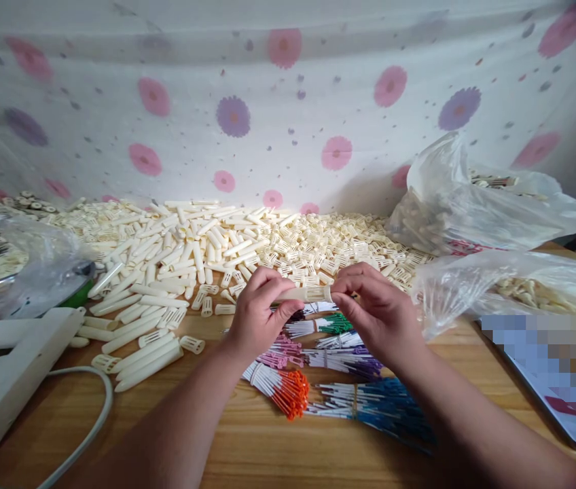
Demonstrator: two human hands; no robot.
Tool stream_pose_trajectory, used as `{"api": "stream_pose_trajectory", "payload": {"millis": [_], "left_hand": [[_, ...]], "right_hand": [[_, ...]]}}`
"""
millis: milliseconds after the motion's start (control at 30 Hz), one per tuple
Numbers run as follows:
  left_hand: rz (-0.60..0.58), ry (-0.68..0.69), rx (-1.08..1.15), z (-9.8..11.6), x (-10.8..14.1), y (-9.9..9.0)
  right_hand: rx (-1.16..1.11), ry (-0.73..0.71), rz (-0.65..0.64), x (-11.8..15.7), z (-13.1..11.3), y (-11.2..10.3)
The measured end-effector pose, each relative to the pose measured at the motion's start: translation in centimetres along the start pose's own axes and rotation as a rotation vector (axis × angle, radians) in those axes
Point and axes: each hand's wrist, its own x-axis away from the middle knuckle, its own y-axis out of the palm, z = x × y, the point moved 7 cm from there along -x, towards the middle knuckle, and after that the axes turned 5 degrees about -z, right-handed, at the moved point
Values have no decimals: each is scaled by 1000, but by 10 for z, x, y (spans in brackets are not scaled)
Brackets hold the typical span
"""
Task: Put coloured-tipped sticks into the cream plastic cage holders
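Carefully pinching cream tube (293, 295) in closed L fingers (284, 313), plus slotted cap (319, 293) at its end in closed R fingers (350, 310), above stick bundles (329, 359) on desk (247, 448). Could jam w/ crooked push; might drop if gripped too loosely.

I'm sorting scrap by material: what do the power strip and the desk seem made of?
Power strip: probably hard plastic, white, smooth with a soft sheen. Desk: looks like varnished wood, given its grain, though printed laminate is possible.
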Motion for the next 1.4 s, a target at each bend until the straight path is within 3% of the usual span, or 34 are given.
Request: {"api": "stream_pose_trajectory", "payload": {"millis": [533, 800, 867, 1000, 1067, 1133, 1267, 1400], "left_hand": [[12, -54, -118, -4, 3, 1], [-16, -116, -110, -10, 3, 3], [-37, -185, -48, -20, 2, 3], [-28, -488, 212, -57, 6, -1], [-5, -588, 283, -72, 9, -5], [-20, -681, 271, -83, 12, -9], [-210, -835, 278, -98, 22, 2], [-358, -860, 275, -106, 31, 15]], "right_hand": [[-361, 406, -16, 6, 39, 13], [-532, 429, -84, 8, 43, 18], [-530, 398, -56, 8, 45, 14], [-402, 412, -11, 4, 59, 6], [-220, 399, -127, -2, 60, 14], [-9, 327, -342, -10, 55, 33], [470, 152, -778, -17, 48, 80], [717, 183, -921, -17, 57, 104]]}}
